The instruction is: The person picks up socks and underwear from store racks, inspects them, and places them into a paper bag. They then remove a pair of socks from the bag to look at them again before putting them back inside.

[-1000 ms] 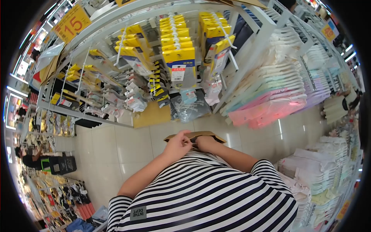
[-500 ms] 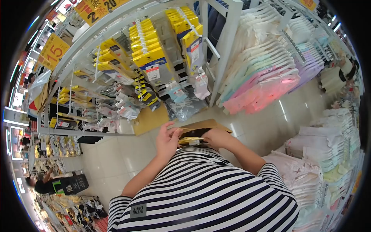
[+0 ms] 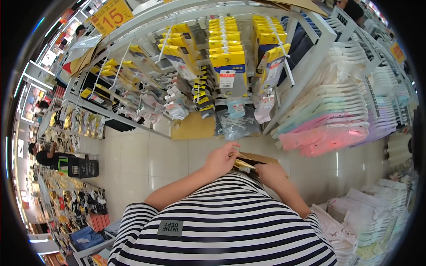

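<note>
Close against my striped shirt is a brown cardboard box (image 3: pixel 262 158) with an open top and a dark inside. A yellow-edged packet (image 3: pixel 244 164) shows in its opening. My left hand (image 3: pixel 220 160) is at the box's left edge, its thumb and forefinger pinched together there; what lies between them is too small to make out. On the other side, my right hand (image 3: pixel 271 173) has its fingers bent down into the opening, by the right end of the yellow-edged packet. Its fingertips are hidden, so its hold cannot be made out.
Ahead stands a white metal rack (image 3: pixel 326 37) with hooks of yellow-topped sock packets (image 3: pixel 227 60). Pastel clothes (image 3: pixel 326 131) hang to the right. A flat piece of cardboard (image 3: pixel 193 126) lies on the floor under the rack. A person (image 3: pixel 46 157) with a dark basket (image 3: pixel 84 167) is far left.
My view has turned left, so the rack and clothes sit further right. Both hands stay at the box, and the left hand appears closer to the yellow-edged packet.
</note>
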`<state>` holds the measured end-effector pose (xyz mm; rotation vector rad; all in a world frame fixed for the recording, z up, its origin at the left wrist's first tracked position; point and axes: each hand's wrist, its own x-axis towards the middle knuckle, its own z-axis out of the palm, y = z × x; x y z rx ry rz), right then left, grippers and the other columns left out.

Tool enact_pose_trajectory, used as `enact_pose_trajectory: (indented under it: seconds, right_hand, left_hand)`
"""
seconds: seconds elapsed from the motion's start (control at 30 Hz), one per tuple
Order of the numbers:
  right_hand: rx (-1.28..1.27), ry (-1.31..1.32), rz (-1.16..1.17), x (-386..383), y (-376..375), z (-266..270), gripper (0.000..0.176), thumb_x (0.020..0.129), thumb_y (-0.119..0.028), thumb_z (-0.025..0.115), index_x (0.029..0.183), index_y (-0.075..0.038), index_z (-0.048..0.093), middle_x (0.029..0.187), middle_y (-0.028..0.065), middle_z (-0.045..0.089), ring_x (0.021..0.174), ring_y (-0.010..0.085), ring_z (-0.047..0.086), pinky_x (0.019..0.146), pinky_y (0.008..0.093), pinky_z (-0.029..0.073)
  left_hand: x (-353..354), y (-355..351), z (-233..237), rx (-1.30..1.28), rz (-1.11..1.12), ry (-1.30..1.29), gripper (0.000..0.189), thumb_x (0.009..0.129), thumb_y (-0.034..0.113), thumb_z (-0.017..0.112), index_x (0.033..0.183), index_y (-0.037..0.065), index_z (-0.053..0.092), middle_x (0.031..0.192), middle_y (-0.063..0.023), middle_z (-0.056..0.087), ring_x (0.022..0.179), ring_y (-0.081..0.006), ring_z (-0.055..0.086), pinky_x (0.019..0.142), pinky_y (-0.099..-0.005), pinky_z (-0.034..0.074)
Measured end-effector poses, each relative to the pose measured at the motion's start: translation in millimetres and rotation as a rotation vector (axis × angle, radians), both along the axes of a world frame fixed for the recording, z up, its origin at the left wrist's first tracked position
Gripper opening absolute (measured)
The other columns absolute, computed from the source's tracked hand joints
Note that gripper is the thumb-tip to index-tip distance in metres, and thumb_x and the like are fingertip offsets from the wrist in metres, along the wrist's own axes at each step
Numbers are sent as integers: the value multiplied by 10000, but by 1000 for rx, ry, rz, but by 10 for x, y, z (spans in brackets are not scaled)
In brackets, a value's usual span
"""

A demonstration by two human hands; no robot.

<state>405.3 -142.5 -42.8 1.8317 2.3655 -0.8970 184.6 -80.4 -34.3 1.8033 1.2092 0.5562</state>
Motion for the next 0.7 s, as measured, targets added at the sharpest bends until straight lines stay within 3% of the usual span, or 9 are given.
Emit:
enact_pose_trajectory:
  seconds: [0.1, 0.2, 0.33, 0.47, 0.5, 0.53, 0.57, 0.7]
  right_hand:
    - [15, -92, 3, -167, -91, -322, 161, 834, -137, 522, 912, -85, 653, 774, 172, 667, 748, 338, 665, 672, 468, 522]
    - [14, -63, -8, -190, -109, -244, 163, 826, -120, 510, 910, -66, 640, 757, 184, 662, 743, 342, 669, 655, 460, 530]
    - [24, -20, -103, -94, -167, -48, 172, 814, -111, 505, 918, -75, 638, 789, 189, 667, 764, 357, 662, 676, 470, 522]
    - [3, 287, -102, 67, -243, -108, 204, 849, -126, 489, 960, -91, 657, 856, 190, 659, 818, 388, 633, 704, 467, 503]
    - [14, 347, -218, 84, -282, -27, 204, 845, -112, 523, 986, -95, 671, 902, 186, 665, 855, 368, 634, 722, 442, 510]
    - [159, 475, -238, 159, -329, -96, 241, 821, -61, 563, 1034, -96, 672, 973, 169, 670, 883, 328, 644, 750, 397, 515]
    - [142, 596, -230, 246, -317, -78, 243, 817, -47, 572, 1035, -84, 672, 992, 156, 674, 897, 312, 648, 762, 390, 514]
    - [20, 1184, -284, 653, -329, -260, 275, 819, -2, 577, 1082, -45, 648, 1090, 104, 665, 982, 256, 643, 835, 379, 501]
  left_hand:
    - [45, -51, 103, 70, -184, -230, 233, 904, 66, 591, 1134, 49, 561, 855, -100, 690, 700, -147, 649, 625, -260, 495]
    - [132, 0, 262, 104, -150, -8, 199, 910, 61, 580, 1108, 36, 585, 853, -105, 686, 721, -144, 658, 632, -266, 506]
    - [117, 22, 38, 59, -32, -149, 211, 917, 65, 577, 1125, 39, 559, 871, -65, 683, 721, -111, 630, 629, -268, 510]
    - [190, 43, -13, -187, 1, -303, 194, 919, 46, 566, 1110, 44, 532, 901, -53, 679, 771, -94, 621, 660, -247, 500]
    - [199, 29, -68, -238, 38, -329, 193, 919, 37, 562, 1107, 45, 524, 909, -54, 679, 784, -92, 620, 668, -239, 498]
    - [197, 37, -140, -233, 55, -412, 191, 920, 41, 559, 1106, 41, 517, 901, -61, 680, 783, -82, 612, 678, -227, 486]
    - [187, 73, -199, -220, 72, -495, 190, 922, 45, 556, 1106, 36, 510, 894, -67, 681, 782, -72, 604, 687, -215, 475]
    - [171, 118, 84, -417, 19, -399, 316, 887, 32, 557, 1188, 35, 460, 868, -79, 684, 773, -92, 603, 670, -228, 450]
